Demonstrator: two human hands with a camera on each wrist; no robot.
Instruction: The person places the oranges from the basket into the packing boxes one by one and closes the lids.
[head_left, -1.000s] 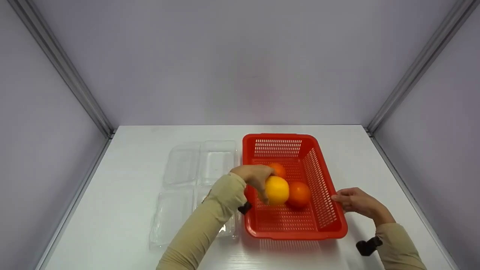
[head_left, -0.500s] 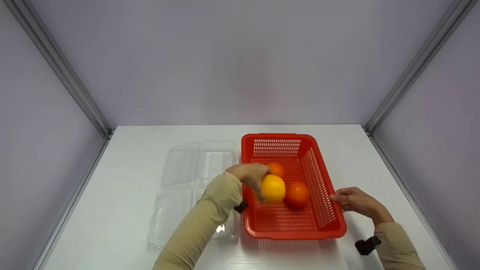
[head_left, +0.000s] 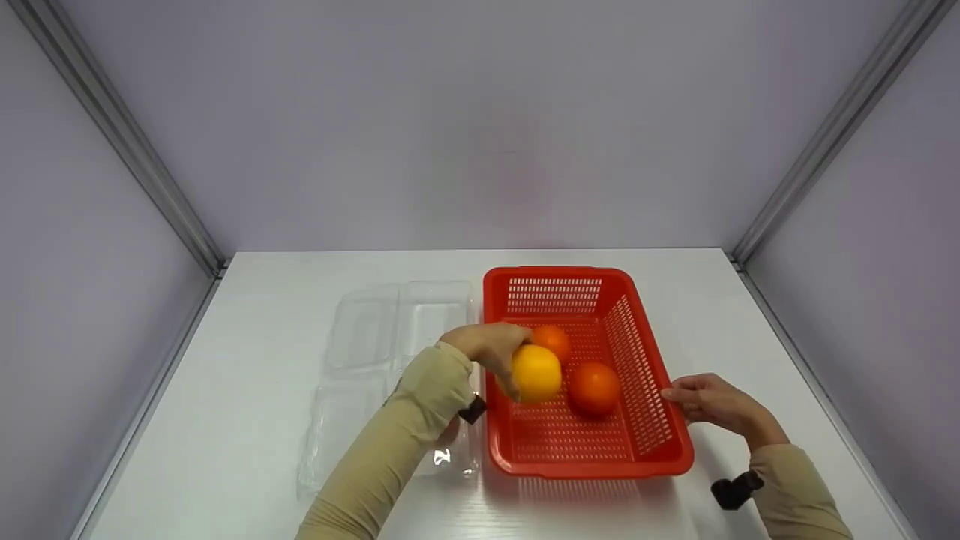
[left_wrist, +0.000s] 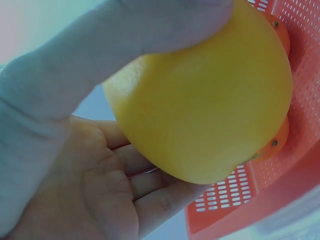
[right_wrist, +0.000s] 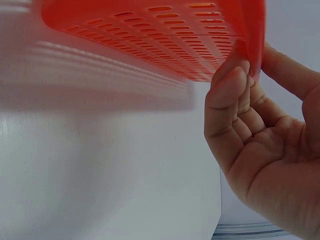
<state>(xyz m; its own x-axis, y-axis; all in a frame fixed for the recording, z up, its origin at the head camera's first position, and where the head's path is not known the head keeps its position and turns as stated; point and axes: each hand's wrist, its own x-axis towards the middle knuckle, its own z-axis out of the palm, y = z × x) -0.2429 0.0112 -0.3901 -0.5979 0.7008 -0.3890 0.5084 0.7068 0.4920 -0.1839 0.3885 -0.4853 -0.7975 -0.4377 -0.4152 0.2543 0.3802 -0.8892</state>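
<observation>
My left hand [head_left: 489, 348] grips a large yellow round fruit [head_left: 537, 374] over the left side of the red plastic basket [head_left: 589, 469]. In the left wrist view the thumb lies across the top of the yellow fruit [left_wrist: 210, 105], with fingers under and behind it. Inside the basket sit an orange round fruit [head_left: 553, 341] and a redder orange one [head_left: 594, 388], partly hidden behind the yellow fruit in the left wrist view. My right hand [head_left: 712, 401] pinches the basket's right rim; the right wrist view shows the thumb and curled fingers [right_wrist: 227, 95] on either side of that rim.
Left of the basket lies a clear plastic tray [head_left: 352, 386] with several compartments, partly covered by my left sleeve [head_left: 397, 442]. Both stand on a white table [head_left: 255, 360]. Pale walls [head_left: 480, 127] enclose it at the back and sides.
My left hand has moved a little to the left with the yellow fruit, showing more of the two fruits in the basket. The right hand and the basket stay nearly in place.
</observation>
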